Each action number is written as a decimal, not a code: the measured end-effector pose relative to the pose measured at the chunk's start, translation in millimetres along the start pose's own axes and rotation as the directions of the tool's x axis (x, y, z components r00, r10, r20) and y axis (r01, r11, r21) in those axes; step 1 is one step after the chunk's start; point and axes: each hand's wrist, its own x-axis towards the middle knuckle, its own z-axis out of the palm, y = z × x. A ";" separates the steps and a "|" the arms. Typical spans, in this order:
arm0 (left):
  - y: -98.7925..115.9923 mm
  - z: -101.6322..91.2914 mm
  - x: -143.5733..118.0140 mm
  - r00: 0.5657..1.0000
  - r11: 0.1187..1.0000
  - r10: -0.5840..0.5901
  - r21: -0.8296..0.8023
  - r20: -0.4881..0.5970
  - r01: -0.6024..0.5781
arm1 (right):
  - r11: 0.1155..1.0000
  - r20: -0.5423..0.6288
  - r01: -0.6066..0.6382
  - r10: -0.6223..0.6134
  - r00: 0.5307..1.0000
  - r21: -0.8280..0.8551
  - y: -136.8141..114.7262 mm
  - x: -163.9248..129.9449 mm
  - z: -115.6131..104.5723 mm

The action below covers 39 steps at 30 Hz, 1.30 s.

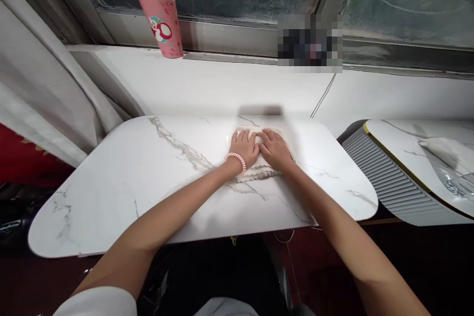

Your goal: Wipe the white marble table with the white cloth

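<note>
We can't see most of the pale cloth (259, 170) under both hands, a pixelated patch (309, 42) hides something on the sill, and the second table (407, 145) is cut off at right.

A small white cloth (259, 170) lies flat on the white marble-patterned table, toward its far edge and near the middle of its width. It looks folded, with a wavy, scalloped edge showing along its near side. Both hands press palm-down on top of it, side by side, covering most of its surface
</note>
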 end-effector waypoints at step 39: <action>-88.1 -24.7 -13.6 0.984 0.984 -0.176 0.010 0.004 0.176 | 0.986 0.035 -0.056 0.051 0.998 0.159 -97.5 48.1 30.5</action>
